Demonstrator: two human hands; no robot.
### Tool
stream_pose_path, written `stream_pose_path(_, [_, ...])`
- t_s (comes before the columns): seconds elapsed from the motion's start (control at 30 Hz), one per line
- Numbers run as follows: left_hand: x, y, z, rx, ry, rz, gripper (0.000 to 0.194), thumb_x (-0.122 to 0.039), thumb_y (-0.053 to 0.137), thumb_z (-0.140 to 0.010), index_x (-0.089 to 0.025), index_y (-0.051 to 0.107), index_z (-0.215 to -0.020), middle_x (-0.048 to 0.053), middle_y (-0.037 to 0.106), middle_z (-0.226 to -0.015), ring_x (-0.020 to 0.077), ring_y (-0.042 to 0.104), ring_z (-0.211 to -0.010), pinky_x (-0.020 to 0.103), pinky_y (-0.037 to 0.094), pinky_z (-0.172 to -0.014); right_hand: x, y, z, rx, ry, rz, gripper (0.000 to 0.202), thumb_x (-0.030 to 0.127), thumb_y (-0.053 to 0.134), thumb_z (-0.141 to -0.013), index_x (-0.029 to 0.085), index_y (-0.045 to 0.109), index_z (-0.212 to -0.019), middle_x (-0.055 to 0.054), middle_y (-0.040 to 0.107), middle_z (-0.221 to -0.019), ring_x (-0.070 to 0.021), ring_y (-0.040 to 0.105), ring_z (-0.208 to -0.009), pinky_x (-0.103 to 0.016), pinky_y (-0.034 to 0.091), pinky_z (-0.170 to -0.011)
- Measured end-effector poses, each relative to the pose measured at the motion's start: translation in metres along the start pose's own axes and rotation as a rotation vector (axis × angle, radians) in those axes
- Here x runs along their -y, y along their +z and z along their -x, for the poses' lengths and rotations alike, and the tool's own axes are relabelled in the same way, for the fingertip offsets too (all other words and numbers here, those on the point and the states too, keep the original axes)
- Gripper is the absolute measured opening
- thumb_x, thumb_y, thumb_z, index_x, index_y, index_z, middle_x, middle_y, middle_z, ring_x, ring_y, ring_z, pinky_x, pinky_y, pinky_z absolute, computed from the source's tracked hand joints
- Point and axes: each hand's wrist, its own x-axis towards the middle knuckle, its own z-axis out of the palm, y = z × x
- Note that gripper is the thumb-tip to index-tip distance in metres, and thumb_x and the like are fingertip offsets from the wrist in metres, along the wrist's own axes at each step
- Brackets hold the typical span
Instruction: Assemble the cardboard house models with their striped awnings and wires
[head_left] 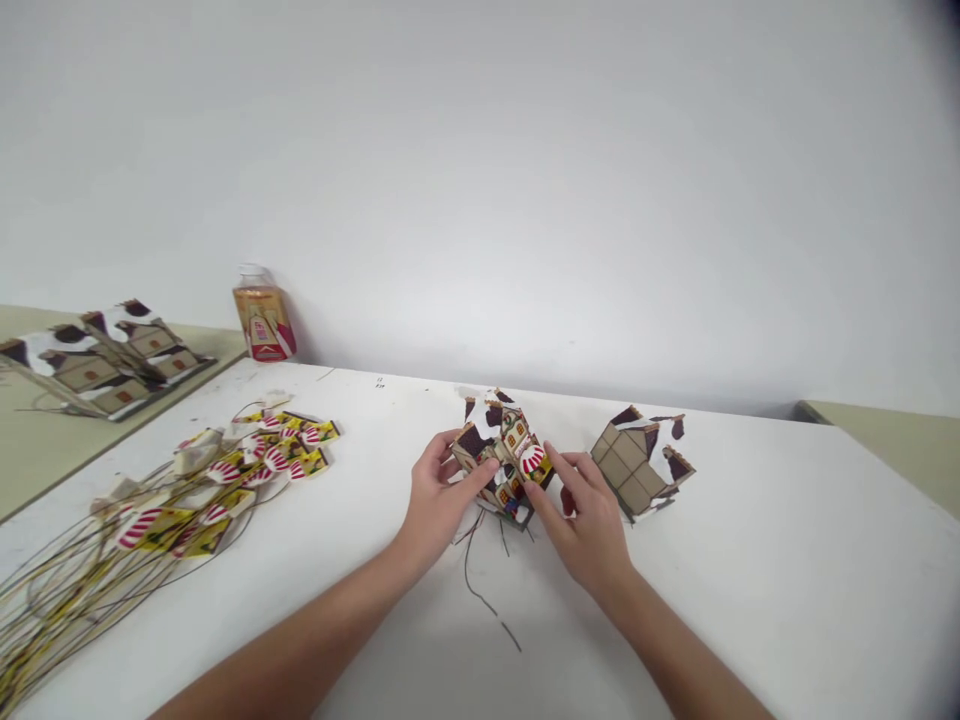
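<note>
A small cardboard model house point(502, 450) with brown snowy roofs and a red-white striped awning rests tilted on the white table point(750, 600). My left hand point(439, 495) grips its left side. Fingers of my right hand point(589, 520) press on its right side by the awning. Thin dark wires point(480, 575) trail from under the house toward me. A second, part-built cardboard house point(641, 460) lies just right of my right hand, untouched.
A heap of striped awning pieces on long wires point(202, 480) spreads across the table's left. A bottle with an orange label point(262, 315) stands at the back left. Assembled houses point(97, 355) sit on a beige side table at far left.
</note>
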Motion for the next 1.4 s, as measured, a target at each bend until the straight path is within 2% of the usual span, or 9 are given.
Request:
stream_pose_path(0.1, [0.0027,0.0,-0.0007,-0.007,0.009,0.001,0.051,-0.034,0.077,-0.064,-0.016,0.054,-0.105,0.008,0.063,-0.107,0.0198,0.062,-0.093,0.03,0.053,-0.078,-0.001,-0.001,-0.0004,0.011,-0.005,0.028,0.043,0.038,0.053,-0.087,0.019,0.054,-0.126,-0.005,0.058,-0.095,-0.0072,0.046,-0.052,-0.025,0.047,-0.058])
stream_pose_path(0.23, [0.0029,0.0012,0.0002,-0.013,0.009,-0.005,0.049,-0.035,0.077,-0.065,-0.016,0.054,-0.104,0.009,0.063,-0.105,0.0209,0.062,-0.094,0.034,0.053,-0.081,-0.0038,-0.0015,0.0007,0.001,-0.02,0.065,0.042,0.041,0.054,-0.086,0.021,0.057,-0.123,-0.005,0.058,-0.102,-0.0073,0.048,-0.055,-0.024,0.047,-0.055])
stream_pose_path(0.37, [0.0007,0.0012,0.0019,-0.014,0.015,-0.004,0.049,-0.034,0.077,-0.065,-0.016,0.054,-0.104,0.007,0.063,-0.104,0.0188,0.062,-0.093,0.03,0.053,-0.078,-0.0053,-0.0001,0.0025,0.022,-0.019,0.062,0.042,0.042,0.052,-0.087,0.022,0.057,-0.124,-0.007,0.056,-0.105,-0.0077,0.048,-0.057,-0.023,0.046,-0.052])
stream_pose_path(0.57, [0.0,0.0002,0.0025,-0.012,0.015,-0.04,0.047,-0.033,0.077,-0.065,-0.017,0.054,-0.103,0.005,0.062,-0.103,0.0166,0.061,-0.091,0.025,0.052,-0.074,-0.0067,0.0012,0.0002,0.102,0.0,-0.011,0.044,0.038,0.049,-0.089,0.023,0.047,-0.13,-0.007,0.055,-0.11,-0.0087,0.053,-0.06,-0.025,0.05,-0.056])
stream_pose_path(0.9, [-0.0037,0.0005,0.0028,-0.025,-0.03,-0.103,0.046,-0.037,0.074,-0.067,-0.017,0.054,-0.104,0.007,0.064,-0.104,0.0189,0.062,-0.093,0.029,0.052,-0.078,-0.004,0.0015,-0.0002,0.16,0.035,-0.03,0.039,0.036,0.044,-0.091,0.024,0.045,-0.129,-0.008,0.054,-0.113,-0.0107,0.058,-0.065,-0.028,0.051,-0.061])
stream_pose_path(1.17, [-0.0027,0.0007,0.0002,-0.012,-0.028,-0.122,0.052,-0.039,0.076,-0.065,-0.017,0.053,-0.106,0.008,0.062,-0.107,0.0209,0.062,-0.093,0.027,0.055,-0.069,-0.002,0.0022,-0.0024,0.139,0.041,-0.061,0.036,0.036,0.045,-0.09,0.022,0.046,-0.124,-0.008,0.055,-0.111,-0.0117,0.057,-0.065,-0.028,0.052,-0.063])
stream_pose_path(1.4, [-0.0009,-0.0013,-0.0022,0.0,-0.026,-0.16,0.049,-0.039,0.075,-0.067,-0.019,0.053,-0.106,0.005,0.062,-0.105,0.0184,0.061,-0.093,0.025,0.055,-0.07,0.0,0.0012,-0.0049,0.114,0.046,-0.063,0.034,0.035,0.051,-0.088,0.022,0.051,-0.119,-0.007,0.056,-0.11,-0.011,0.057,-0.066,-0.025,0.051,-0.06])
